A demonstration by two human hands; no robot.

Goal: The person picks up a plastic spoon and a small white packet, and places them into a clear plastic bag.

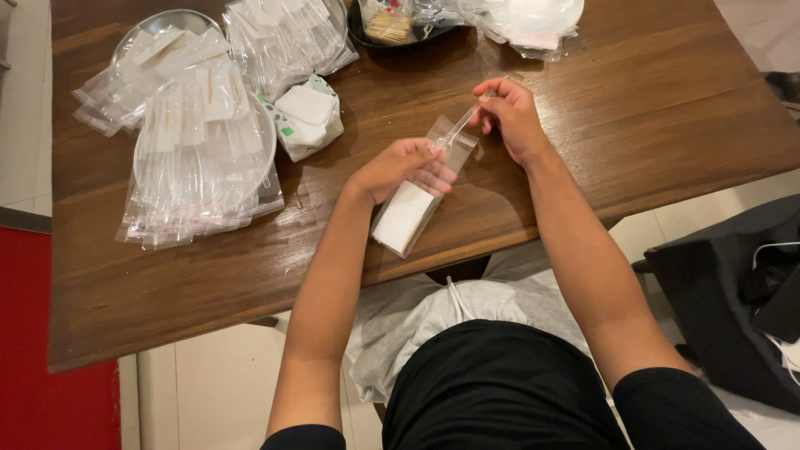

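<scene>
- Dark wooden table point(650, 108), seen from above, on a pale tiled floor; red surface at the lower left edge
- Left hand point(406, 169): fingers curled shut around the upper part of a clear plastic sleeve point(417, 200) holding a white folded napkin point(402, 217); the sleeve lies at the table's near edge, tilted, its open end toward the right hand
- Right hand point(510, 112): fingertips pinched on a thin clear strip point(461, 125) running down to the sleeve's mouth
- Stack of filled clear sleeves point(196, 167) over a round clear tray, far left
- Second heap of sleeves point(287, 37), top centre
- Open pack of white napkins point(307, 117), just beside the stack
- Dark bowl of toothpicks point(389, 27), far edge
- White bag point(533, 21), top right
- Black bag point(725, 283) on the floor, right
</scene>
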